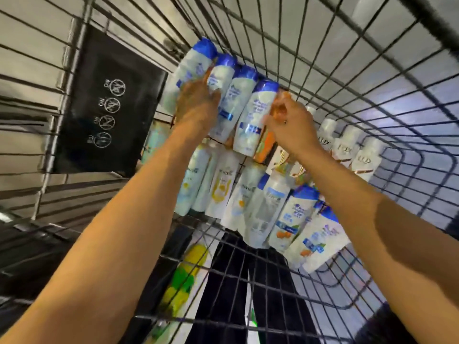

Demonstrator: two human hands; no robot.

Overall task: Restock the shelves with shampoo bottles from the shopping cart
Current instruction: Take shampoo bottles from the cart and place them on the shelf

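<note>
I look down into a wire shopping cart (323, 78) full of lying shampoo bottles. A row of white bottles with blue caps (242, 95) lies at the far end. My left hand (196, 103) grips the left side of this row, its fingers curled over the two leftmost bottles. My right hand (289, 125) pinches an orange bottle (267, 145) wedged against the row's right end. Nearer me lie white bottles with yellow labels (221, 187) and more blue-capped bottles (293, 214).
White bottles with gold lettering (347, 150) lie at the right of the cart. A black child-seat flap (106, 103) with warning symbols hangs on the cart's left wall. Under the wire floor show dark trouser legs (238, 281) and a green-yellow item (183, 276).
</note>
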